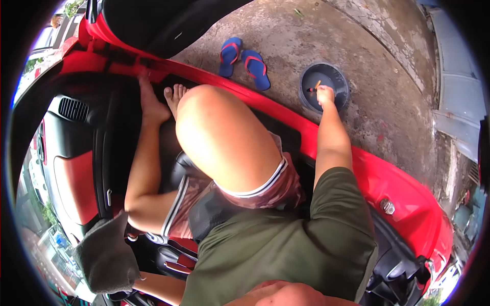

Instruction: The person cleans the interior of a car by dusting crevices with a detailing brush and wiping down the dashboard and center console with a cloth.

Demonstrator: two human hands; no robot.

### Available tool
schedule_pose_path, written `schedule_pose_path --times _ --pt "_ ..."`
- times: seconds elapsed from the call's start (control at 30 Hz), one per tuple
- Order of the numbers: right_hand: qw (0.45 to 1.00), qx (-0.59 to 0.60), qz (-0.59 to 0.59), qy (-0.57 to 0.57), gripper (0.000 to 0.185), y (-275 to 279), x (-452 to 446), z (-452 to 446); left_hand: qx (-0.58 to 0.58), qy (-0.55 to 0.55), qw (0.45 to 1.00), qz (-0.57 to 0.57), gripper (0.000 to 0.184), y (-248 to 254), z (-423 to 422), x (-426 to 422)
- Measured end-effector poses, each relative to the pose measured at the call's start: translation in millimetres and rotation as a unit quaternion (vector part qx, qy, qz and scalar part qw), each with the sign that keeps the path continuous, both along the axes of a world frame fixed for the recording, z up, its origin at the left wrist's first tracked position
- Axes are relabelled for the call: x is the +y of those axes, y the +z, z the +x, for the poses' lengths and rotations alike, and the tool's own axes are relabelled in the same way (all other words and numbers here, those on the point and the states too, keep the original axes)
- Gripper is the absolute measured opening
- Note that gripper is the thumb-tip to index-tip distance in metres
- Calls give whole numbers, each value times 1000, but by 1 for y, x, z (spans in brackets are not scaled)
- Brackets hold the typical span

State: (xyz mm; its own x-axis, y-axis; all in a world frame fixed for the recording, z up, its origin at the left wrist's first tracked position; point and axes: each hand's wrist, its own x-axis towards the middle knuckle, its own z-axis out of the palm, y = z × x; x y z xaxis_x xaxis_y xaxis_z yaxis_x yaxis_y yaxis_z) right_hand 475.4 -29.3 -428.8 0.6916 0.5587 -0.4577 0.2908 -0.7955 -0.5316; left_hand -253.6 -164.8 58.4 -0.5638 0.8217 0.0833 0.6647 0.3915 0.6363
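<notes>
Tool [318,84] with orange and dark parts is pinched in the right hand [325,96], over the gray bucket [343,84] around two o'clock. Gray cloth [104,257] at eight o'clock mostly hides the left hand [141,278], so can't tell its grip. Blue flip-flops [257,70] sit near twelve, on concrete [390,97] beside the red door sill [283,116].
</notes>
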Motion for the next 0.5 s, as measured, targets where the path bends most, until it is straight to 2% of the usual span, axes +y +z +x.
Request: schedule_pose_path --times 0.1,0.2,0.27,0.4,0.43,0.47,0.5 --pt "994 -100 -3 32 24 0 -20 -5 30 -6 998 -59 48 0 -2 0" --pt "995 -66 -60 52 24 22 -25 -9 61 -10 993 -103 47 5 -12 -6" --pt "994 -95 -45 17 24 30 -28 -14 79 -14 990 -120 46 5 -22 -13" --pt "988 -147 -22 48 26 43 -35 -14 127 -19 982 -142 43 9 -47 -33" --pt "985 -168 17 36 26 37 -39 -10 137 -18 979 -146 43 12 -55 -41" --pt "975 -198 34 96 25 38 -44 -7 146 -19 978 -151 42 13 -62 -49" --pt "976 -171 34 128 26 3 -51 16 155 -17 975 -160 42 14 -67 -61"
